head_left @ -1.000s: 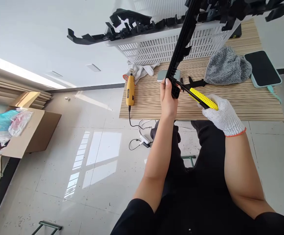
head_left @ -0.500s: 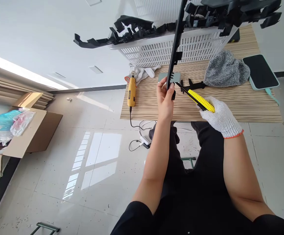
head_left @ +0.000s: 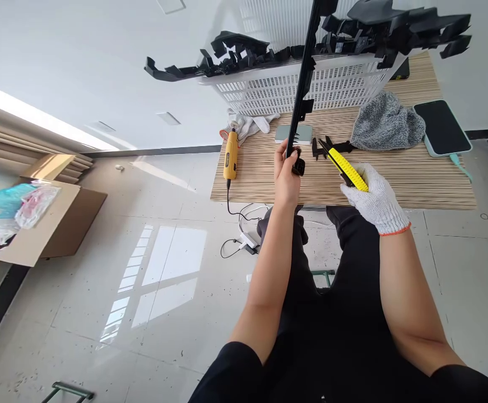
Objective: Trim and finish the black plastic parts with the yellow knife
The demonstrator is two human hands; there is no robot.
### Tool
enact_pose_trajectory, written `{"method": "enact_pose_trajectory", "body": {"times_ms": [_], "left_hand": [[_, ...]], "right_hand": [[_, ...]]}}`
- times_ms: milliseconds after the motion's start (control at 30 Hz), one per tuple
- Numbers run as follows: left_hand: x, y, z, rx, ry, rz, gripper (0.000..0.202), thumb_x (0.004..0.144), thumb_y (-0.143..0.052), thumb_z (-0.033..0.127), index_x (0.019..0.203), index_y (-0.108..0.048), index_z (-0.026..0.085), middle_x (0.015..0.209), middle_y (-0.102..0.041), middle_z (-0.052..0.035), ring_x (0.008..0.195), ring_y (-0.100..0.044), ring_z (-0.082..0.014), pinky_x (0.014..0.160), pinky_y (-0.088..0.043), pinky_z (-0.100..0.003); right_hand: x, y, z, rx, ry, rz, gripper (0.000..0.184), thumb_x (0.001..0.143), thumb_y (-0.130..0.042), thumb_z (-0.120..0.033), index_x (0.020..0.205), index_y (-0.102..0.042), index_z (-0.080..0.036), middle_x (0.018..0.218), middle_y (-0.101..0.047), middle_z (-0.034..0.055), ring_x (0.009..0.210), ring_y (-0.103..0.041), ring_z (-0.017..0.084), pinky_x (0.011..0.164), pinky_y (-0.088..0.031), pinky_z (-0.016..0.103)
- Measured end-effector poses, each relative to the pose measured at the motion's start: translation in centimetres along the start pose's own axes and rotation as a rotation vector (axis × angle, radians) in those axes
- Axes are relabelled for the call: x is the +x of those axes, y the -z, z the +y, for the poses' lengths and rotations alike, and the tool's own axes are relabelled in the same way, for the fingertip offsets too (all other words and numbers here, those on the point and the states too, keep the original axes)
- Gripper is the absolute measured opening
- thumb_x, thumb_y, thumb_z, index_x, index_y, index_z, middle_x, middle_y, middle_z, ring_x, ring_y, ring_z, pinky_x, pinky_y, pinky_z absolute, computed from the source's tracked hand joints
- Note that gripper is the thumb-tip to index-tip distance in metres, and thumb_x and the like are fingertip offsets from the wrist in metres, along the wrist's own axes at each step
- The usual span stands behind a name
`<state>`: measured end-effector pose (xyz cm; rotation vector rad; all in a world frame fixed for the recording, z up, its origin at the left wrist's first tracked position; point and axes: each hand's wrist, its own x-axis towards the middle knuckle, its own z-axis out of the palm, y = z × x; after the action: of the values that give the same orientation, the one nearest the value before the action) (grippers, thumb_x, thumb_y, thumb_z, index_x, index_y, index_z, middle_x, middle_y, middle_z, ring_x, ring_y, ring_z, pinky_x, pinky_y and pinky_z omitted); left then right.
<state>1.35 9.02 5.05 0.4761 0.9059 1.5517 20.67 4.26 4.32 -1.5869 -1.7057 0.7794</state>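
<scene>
My bare left hand [head_left: 287, 170] grips the lower end of a long black plastic strip [head_left: 304, 81], which stands up past the top of the view and has tabs and small teeth along its side. In a white knit glove with an orange cuff, my right hand [head_left: 367, 190] is closed round a yellow utility knife [head_left: 348, 169]. The knife's dark tip points up and left, apart from the strip. Behind the knife lies a black caliper [head_left: 340, 146] on the wood-striped table [head_left: 252, 187]. A grey-green flat box [head_left: 283, 133] lies just behind my left hand.
A white perforated basket [head_left: 260, 95] heaped with black plastic parts [head_left: 378, 33] stands at the back. A yellow rotary tool [head_left: 230, 157] with a cord and a glove [head_left: 247, 126] lie at left. A grey cloth [head_left: 389, 123] and a phone [head_left: 443, 129] are at right.
The knife has drawn back to the right, away from the strip's lower end. The strip has turned slightly in my left hand, showing more of its bottom piece. The view has shifted a little.
</scene>
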Motion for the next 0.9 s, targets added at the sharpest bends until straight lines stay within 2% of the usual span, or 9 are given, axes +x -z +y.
{"method": "enact_pose_trajectory", "body": {"times_ms": [100,233,433,667,767,900], "left_hand": [[0.1,-0.2,0.2,-0.078,0.039,0.006,0.026,0.11,-0.042,0.021,0.11,-0.068,0.022,0.11,-0.073,-0.0036,0.141,-0.062,-0.0188,0.116,-0.047,-0.032],[0.1,-0.2,0.2,-0.137,0.049,-0.007,0.033,0.112,-0.039,0.028,0.095,-0.067,0.02,0.094,-0.071,-0.0044,0.137,-0.064,-0.0205,0.116,-0.048,-0.032],[0.0,-0.2,0.4,-0.13,0.109,-0.023,0.028,0.111,-0.044,0.03,0.101,-0.07,0.021,0.1,-0.074,-0.0036,0.138,-0.064,-0.0209,0.121,-0.046,-0.036],[0.2,0.5,0.2,-0.097,0.132,-0.052,0.024,0.108,-0.051,0.034,0.118,-0.069,0.023,0.119,-0.077,-0.0056,0.144,-0.061,-0.0247,0.121,-0.047,-0.039],[0.2,0.7,0.2,-0.081,0.116,-0.059,0.028,0.11,-0.048,0.04,0.114,-0.07,0.023,0.121,-0.077,-0.0061,0.145,-0.06,-0.0263,0.12,-0.048,-0.04],[0.0,0.6,0.1,-0.061,0.103,-0.056,0.037,0.112,-0.04,0.042,0.111,-0.071,0.022,0.123,-0.076,-0.0049,0.145,-0.06,-0.025,0.117,-0.051,-0.04]], "right_hand": [[-0.1,-0.1,-0.3,-0.098,0.059,0.025,0.024,0.085,-0.067,-0.043,0.101,-0.063,-0.026,0.092,-0.075,0.0056,0.079,-0.069,0.026,0.072,-0.052,0.041],[-0.1,-0.6,-0.5,-0.234,0.07,0.036,0.025,0.085,-0.066,-0.047,0.098,-0.064,-0.025,0.085,-0.074,0.0065,0.071,-0.067,0.026,0.065,-0.048,0.039],[-0.2,-1.2,-0.3,-0.343,0.094,0.094,0.025,0.087,-0.065,-0.045,0.102,-0.068,-0.025,0.091,-0.078,0.008,0.075,-0.07,0.029,0.064,-0.05,0.039],[-0.1,-1.1,-0.7,-0.391,0.07,0.059,0.03,0.087,-0.068,-0.044,0.108,-0.072,-0.023,0.094,-0.08,0.009,0.076,-0.072,0.03,0.063,-0.051,0.041],[-0.1,-1.2,-0.8,-0.355,0.048,0.077,0.03,0.087,-0.07,-0.045,0.108,-0.074,-0.024,0.091,-0.08,0.0085,0.074,-0.072,0.029,0.063,-0.054,0.04],[-0.2,-1.1,-0.8,-0.221,0.039,0.086,0.032,0.086,-0.073,-0.045,0.112,-0.077,-0.026,0.099,-0.082,0.0071,0.083,-0.076,0.029,0.073,-0.06,0.044]]}}
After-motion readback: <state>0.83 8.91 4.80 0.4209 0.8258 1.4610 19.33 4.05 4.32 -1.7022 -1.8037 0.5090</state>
